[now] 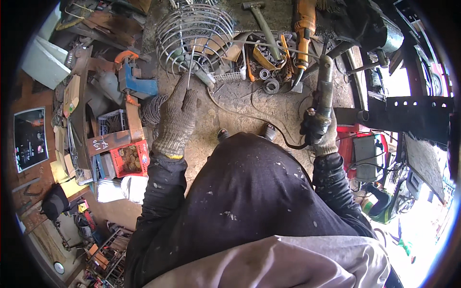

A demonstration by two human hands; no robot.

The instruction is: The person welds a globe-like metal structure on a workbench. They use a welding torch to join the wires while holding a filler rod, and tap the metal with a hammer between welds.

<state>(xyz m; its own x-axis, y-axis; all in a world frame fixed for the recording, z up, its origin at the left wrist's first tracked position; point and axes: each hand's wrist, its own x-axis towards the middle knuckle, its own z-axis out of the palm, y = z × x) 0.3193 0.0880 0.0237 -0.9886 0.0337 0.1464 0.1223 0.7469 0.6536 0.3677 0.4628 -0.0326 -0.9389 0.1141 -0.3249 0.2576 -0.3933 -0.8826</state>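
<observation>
My left hand point(175, 122), in a knitted work glove, has a thin metal rod point(191, 65) between its fingers. The rod points away from me, across the near side of a round wire cage point(168, 33) of bent steel rods. My gloved right hand point(329, 137) is wrapped round a grey, cylindrical electrode holder point(326, 79) with a dark lower part. From its top a thin welding rod point(281, 47) reaches left toward the cage. A dark cable point(259, 116) curves over the worktop between my hands. A grey handle-like piece point(205, 77) lies at the cage's near edge.
An orange power tool point(304, 33), a hammer point(263, 29), a yellow tray point(266, 57) and metal rings point(271, 86) lie at the back. Left are a blue clamp point(137, 81) and a red crate point(128, 160). A dark steel beam point(408, 113) stands right.
</observation>
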